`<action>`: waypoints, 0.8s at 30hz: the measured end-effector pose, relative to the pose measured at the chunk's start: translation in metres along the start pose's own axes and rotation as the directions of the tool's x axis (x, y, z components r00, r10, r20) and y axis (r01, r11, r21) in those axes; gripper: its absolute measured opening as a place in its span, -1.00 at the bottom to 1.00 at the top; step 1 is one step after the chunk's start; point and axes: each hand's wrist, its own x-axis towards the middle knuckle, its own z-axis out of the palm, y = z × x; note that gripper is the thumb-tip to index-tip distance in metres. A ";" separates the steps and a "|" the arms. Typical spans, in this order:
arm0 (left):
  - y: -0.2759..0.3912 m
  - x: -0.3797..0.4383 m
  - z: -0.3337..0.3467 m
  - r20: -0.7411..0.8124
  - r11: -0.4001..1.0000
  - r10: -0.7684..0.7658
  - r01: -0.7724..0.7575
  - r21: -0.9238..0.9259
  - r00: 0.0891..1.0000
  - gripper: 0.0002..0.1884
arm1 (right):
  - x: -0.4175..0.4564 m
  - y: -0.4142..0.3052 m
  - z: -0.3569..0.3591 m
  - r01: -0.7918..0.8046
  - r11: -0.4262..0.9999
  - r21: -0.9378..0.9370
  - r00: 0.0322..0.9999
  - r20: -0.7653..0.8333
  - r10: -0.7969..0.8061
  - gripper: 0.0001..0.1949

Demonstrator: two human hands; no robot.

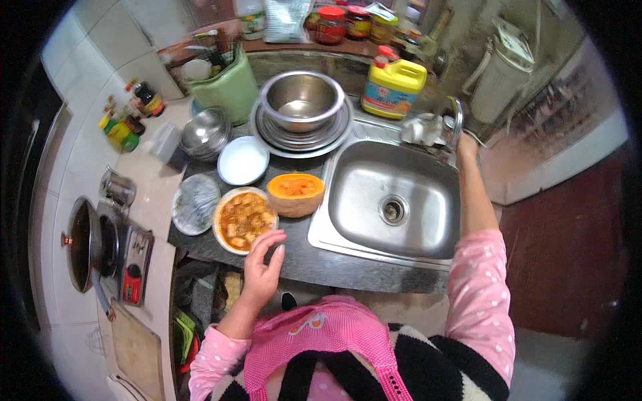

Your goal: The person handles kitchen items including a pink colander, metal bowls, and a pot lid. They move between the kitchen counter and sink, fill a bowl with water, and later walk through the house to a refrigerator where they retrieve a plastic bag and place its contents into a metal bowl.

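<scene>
My left hand (264,263) is over the front edge of the counter, thumb and fingers apart, holding nothing. Its fingertips are by the near rim of a bowl of cubed food in reddish-brown sauce (245,220), probably tofu. Behind that bowl a cut pumpkin half (296,193) shows orange flesh and seeds. My right arm stretches along the right side of a stainless steel sink (396,170). At its far corner my right hand (467,145) is beside the chrome faucet (456,120); the fingers are hidden there. The sink basin holds no dishes.
Left of the sink are stacked steel basins (302,103), a white bowl (243,160) and a film-covered dish (196,204). A yellow jug (393,89) stands behind the sink. At far left are a portable gas stove (136,265) and a lidded pan (83,245).
</scene>
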 end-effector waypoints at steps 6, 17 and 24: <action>0.026 0.024 0.067 0.219 0.961 0.160 -0.202 0.187 0.963 -0.81 | -0.061 0.037 0.022 -0.392 0.810 0.437 0.867 0.470 0.166 -0.89; 0.010 0.010 0.107 0.278 0.991 0.056 -0.087 0.102 0.959 -0.85 | -0.121 0.048 -0.006 -0.575 0.722 0.384 0.687 0.706 0.171 -0.86; 0.014 0.023 0.109 0.236 0.979 0.106 -0.143 0.148 0.966 -0.84 | -0.101 -0.017 -0.021 -0.211 0.977 -0.033 0.693 0.699 0.174 -0.71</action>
